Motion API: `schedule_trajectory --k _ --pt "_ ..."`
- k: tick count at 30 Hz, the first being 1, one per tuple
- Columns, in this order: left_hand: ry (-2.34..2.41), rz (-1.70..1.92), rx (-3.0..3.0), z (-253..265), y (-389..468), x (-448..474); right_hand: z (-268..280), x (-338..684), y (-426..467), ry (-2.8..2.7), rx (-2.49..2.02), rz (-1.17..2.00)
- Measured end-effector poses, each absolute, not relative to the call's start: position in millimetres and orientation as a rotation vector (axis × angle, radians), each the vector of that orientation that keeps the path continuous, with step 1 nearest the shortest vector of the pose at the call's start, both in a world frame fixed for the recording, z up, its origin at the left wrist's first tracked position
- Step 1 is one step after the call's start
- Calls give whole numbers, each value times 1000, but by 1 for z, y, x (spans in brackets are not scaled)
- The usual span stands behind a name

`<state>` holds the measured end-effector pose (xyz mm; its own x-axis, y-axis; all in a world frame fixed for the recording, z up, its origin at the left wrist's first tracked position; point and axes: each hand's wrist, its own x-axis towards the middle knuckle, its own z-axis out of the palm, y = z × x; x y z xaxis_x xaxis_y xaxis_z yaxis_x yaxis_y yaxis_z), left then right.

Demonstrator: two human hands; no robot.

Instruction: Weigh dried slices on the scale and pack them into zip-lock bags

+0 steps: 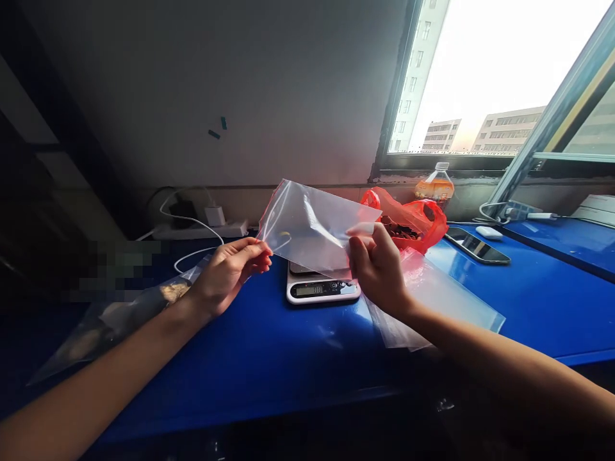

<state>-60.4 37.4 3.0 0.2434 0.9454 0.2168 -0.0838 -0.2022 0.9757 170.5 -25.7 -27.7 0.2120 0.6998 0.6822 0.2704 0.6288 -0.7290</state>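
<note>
A clear zip bag is stretched between my two hands in the head view, with its zip edge on the left. My left hand pinches the corner by the zip strip. At the other end, my right hand grips the bag with thumb and curled fingers. The bag looks flat, with nothing clearly visible inside. Below it stands a white digital kitchen scale, its platform mostly hidden by the bag. Several flat clear bags lie beneath and beside my right hand.
A red plastic bag holding dark pieces stands behind my right hand, near a bottle. Right of it lie a phone and a white case. A filled clear bag, power strip and white cable are on the left.
</note>
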Motion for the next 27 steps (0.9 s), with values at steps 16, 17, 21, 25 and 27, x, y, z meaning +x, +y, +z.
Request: schedule_trajectory --k 16,17,21,25,27 --pt "736 915 2111 17 23 -86 -6 172 -48 -1775 -867 10" --pt "750 936 2148 16 19 -83 -3 171 -52 -1825 -894 -50" --pt "949 1057 2367 16 6 -73 6 171 -61 -1832 -1002 -446" --pt "1008 1382 2285 20 -2 -69 6 167 -66 -1859 -976 -487" --pt "1005 1420 2270 20 -5 -68 4 162 -69 -1844 -982 -483"
